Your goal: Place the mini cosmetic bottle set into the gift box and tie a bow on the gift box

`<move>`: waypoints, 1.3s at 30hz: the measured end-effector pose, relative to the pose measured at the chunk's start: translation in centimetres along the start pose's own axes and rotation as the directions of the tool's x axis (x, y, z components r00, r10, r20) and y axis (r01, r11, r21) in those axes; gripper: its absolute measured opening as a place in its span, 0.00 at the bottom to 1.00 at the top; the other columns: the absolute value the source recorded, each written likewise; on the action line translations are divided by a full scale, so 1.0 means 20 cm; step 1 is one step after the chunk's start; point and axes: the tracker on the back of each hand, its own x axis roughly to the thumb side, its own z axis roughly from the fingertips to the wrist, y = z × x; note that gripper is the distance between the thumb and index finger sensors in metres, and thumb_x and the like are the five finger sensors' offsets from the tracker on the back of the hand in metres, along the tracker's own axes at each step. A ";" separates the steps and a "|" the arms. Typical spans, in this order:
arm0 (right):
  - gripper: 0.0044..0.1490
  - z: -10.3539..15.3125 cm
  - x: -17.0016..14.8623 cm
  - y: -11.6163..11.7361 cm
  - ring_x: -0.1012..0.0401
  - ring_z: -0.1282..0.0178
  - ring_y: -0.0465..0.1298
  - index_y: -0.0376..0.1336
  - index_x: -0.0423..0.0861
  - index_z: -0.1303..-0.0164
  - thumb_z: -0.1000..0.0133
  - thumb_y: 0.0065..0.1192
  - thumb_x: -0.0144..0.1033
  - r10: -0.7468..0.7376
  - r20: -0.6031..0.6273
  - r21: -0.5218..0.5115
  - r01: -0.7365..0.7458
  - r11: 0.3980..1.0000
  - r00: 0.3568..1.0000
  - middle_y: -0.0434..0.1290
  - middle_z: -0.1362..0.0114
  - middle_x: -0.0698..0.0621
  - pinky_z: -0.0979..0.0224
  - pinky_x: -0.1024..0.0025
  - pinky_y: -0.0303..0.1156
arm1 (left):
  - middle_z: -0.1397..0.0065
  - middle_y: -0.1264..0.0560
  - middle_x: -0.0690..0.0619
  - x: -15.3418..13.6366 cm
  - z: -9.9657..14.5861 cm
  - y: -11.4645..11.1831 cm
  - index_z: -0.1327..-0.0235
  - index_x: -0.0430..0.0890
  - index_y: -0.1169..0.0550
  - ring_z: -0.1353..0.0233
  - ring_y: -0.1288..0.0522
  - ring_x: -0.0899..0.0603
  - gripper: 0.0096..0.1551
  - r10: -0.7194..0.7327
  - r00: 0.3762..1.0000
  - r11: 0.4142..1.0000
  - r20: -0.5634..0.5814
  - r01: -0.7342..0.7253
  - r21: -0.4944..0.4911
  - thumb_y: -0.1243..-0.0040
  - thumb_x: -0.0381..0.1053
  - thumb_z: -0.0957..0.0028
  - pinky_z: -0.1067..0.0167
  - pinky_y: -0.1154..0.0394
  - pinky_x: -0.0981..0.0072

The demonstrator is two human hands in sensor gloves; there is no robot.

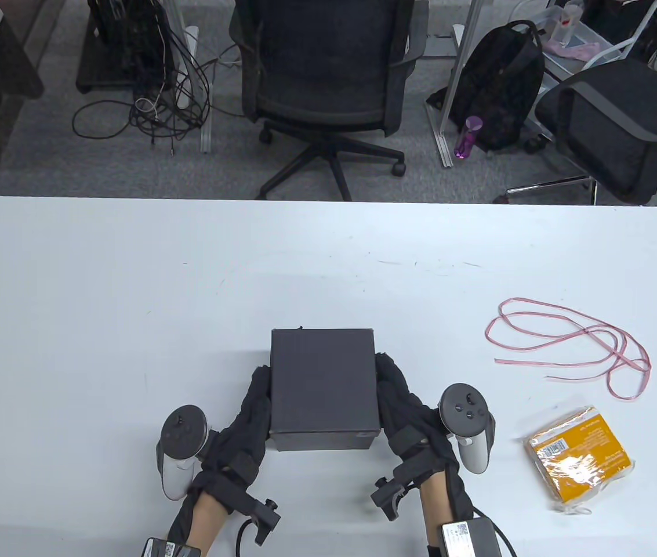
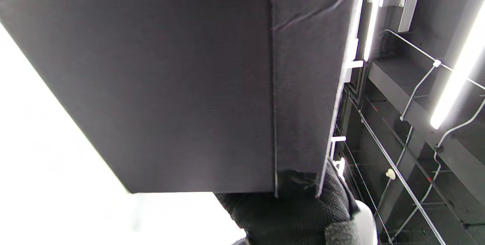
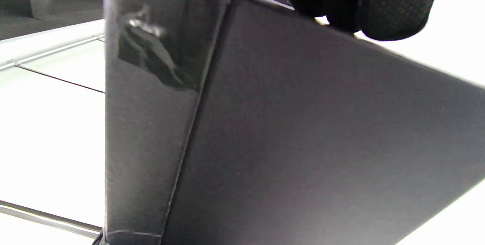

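Observation:
A closed black gift box (image 1: 322, 380) sits on the white table (image 1: 131, 290) near its front edge. My left hand (image 1: 250, 406) lies flat against the box's left side and my right hand (image 1: 400, 400) against its right side, fingers stretched forward along the walls. The box (image 2: 170, 85) fills the left wrist view, with my right hand (image 2: 295, 214) behind it. In the right wrist view the box (image 3: 303, 142) fills the frame and my fingertips (image 3: 379, 6) touch its upper edge. An orange packet in clear wrap (image 1: 580, 458) lies to the right.
A thin pink ribbon (image 1: 572, 348) lies in loose loops at the right, just behind the orange packet. Beyond the table's far edge stand two office chairs (image 1: 328, 75), a backpack (image 1: 502, 81) and floor cables.

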 end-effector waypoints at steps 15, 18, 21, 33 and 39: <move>0.37 0.03 0.07 -0.04 0.16 0.30 0.45 0.35 0.41 0.12 0.30 0.31 0.37 -0.116 0.002 0.026 0.116 0.993 0.993 0.40 0.18 0.16 0.33 0.21 0.54 | 0.14 0.53 0.26 0.05 0.00 -0.01 0.13 0.58 0.58 0.21 0.49 0.11 0.36 -0.060 0.998 0.998 0.030 0.059 0.014 0.73 0.60 0.34 0.30 0.41 0.18; 0.37 0.04 0.11 -0.05 0.16 0.30 0.40 0.35 0.42 0.11 0.30 0.30 0.38 -0.131 0.033 0.033 0.130 0.991 0.991 0.37 0.18 0.16 0.33 0.19 0.50 | 0.14 0.53 0.26 0.10 0.01 -0.01 0.13 0.57 0.58 0.21 0.49 0.11 0.36 -0.108 0.991 0.994 0.074 0.104 0.044 0.73 0.60 0.34 0.30 0.42 0.18; 0.37 0.05 0.15 -0.05 0.17 0.30 0.36 0.34 0.43 0.11 0.30 0.30 0.38 -0.133 0.074 0.031 0.131 0.991 0.988 0.35 0.18 0.17 0.33 0.18 0.48 | 0.14 0.53 0.27 0.16 0.02 0.00 0.13 0.57 0.57 0.20 0.49 0.12 0.36 -0.111 0.986 0.993 0.126 0.103 0.063 0.73 0.60 0.34 0.30 0.42 0.18; 0.37 0.09 0.28 -0.06 0.21 0.27 0.32 0.31 0.51 0.11 0.31 0.26 0.44 -0.156 0.238 0.064 0.145 0.987 0.959 0.31 0.15 0.23 0.32 0.17 0.44 | 0.14 0.49 0.29 0.38 0.06 0.01 0.11 0.51 0.57 0.18 0.47 0.17 0.39 -0.106 0.947 0.992 0.304 0.078 0.102 0.72 0.61 0.34 0.30 0.41 0.19; 0.37 0.10 0.33 -0.05 0.23 0.26 0.31 0.30 0.52 0.11 0.31 0.26 0.44 -0.146 0.309 0.055 0.135 0.989 0.940 0.30 0.15 0.24 0.32 0.17 0.42 | 0.14 0.47 0.31 0.43 0.08 0.02 0.12 0.41 0.57 0.18 0.42 0.19 0.43 -0.058 0.936 0.997 0.348 0.034 0.076 0.71 0.62 0.34 0.29 0.39 0.22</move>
